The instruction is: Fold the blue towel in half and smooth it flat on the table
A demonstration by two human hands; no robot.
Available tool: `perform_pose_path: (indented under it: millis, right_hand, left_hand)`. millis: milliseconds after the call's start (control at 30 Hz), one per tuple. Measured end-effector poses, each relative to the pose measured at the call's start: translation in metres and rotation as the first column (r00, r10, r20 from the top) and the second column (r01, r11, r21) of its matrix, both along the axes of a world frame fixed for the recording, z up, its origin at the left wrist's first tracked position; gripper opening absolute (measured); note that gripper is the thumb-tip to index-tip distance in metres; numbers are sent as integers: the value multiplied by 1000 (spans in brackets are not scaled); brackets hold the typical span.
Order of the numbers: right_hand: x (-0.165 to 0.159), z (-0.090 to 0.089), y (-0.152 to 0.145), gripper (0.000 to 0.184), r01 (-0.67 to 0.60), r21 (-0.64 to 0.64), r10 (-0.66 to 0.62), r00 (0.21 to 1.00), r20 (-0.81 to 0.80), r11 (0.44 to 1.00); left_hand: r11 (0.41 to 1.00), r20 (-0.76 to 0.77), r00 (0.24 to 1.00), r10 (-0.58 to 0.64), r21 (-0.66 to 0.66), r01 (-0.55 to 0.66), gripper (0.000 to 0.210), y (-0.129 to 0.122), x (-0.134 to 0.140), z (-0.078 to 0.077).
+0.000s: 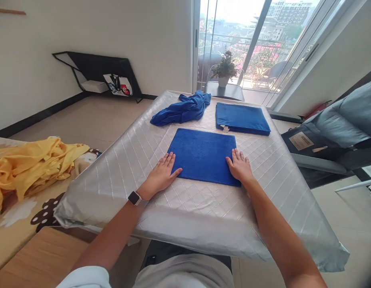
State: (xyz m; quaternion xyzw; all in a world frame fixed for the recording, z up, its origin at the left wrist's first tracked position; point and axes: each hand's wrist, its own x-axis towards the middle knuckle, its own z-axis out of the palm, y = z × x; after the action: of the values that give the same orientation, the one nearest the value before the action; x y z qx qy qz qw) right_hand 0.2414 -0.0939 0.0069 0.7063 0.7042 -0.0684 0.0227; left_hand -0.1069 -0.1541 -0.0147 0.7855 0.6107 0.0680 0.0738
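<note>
Between left hand (pixel 162 174) and right hand (pixel 239 167): flat blue cloth (pixel 205 158), roughly rectangular, plush-looking, smooth, on the silver-covered desk (pixel 128 160).
Cloth's handling: probably light, soft, floppy, unbreakable; best lifted by its side edges, right under the fingers.
Left hand's state: spread, palm down at the left edge, gripping nothing.
Right hand's state: likewise open, resting on the right edge.
Beyond left hand: crumpled blue cloth (pixel 183 109).
Beyond right hand: neat blue stack (pixel 242 118).

Blue cloth (pixel 205 157) on silvery tablecloth (pixel 128 160).
</note>
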Motion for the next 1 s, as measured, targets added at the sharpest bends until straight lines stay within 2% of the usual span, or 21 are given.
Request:
perform_pose_path:
  millis: [133, 200, 267, 333, 400, 500, 600, 667, 733, 800, 900, 1000]
  right_hand:
    - [3, 0, -1, 70, -4, -7, 3, 999, -39, 1000]
    - [2, 0, -2, 70, 3, -5, -3, 998, -63, 1000]
    - [0, 0, -2, 70, 6, 0, -6, 996, -87, 1000]
    - [0, 0, -3, 70, 12, 5, -11, 995, -97, 1000]
    - [0, 0, -3, 70, 19, 4, -18, 995, -98, 1000]
    - [1, 0, -4, 69, 15, 4, -15, 997, -79, 1000]
    - [4, 0, -5, 67, -19, -10, 19, 999, -37, 1000]
    - [4, -1, -6, 68, -34, -14, 33, 999, -22, 999]
    - [4, -1, -5, 67, -26, 0, 26, 999, -28, 1000]
    - [2, -2, -5, 65, -6, 22, 7, 999, -49, 1000]
    - [1, -3, -4, 67, 16, 32, -14, 997, -74, 999]
    - [0, -3, -4, 68, 17, 33, -14, 997, -76, 999]
  left_hand:
    - [1000, -41, 999, 6, 12, -5, 87, 2, -8, -1]
    - [999, -55, 998, 24, 37, -22, 88, 4, -4, 5]
    - [999, -56, 998, -8, 47, 10, 90, 9, 12, 16]
    - [992, -49, 992, -120, 31, 121, 90, 16, 43, 28]
    - [963, -34, 963, -268, 11, 269, 88, 26, 87, 38]
    - [906, 12, 906, -422, 16, 422, 85, 44, 157, 44]
    - [887, 50, 886, -462, 55, 459, 81, 64, 210, 38]
    - [899, 66, 897, -437, 59, 433, 80, 75, 227, 29]
    - [917, 76, 914, -399, 51, 396, 81, 83, 228, 20]
    - [931, 70, 929, -363, 56, 360, 83, 89, 217, 13]
    - [953, 38, 953, -299, 64, 296, 86, 94, 182, 7]
    - [976, 4, 978, -209, 58, 208, 89, 97, 134, 5]
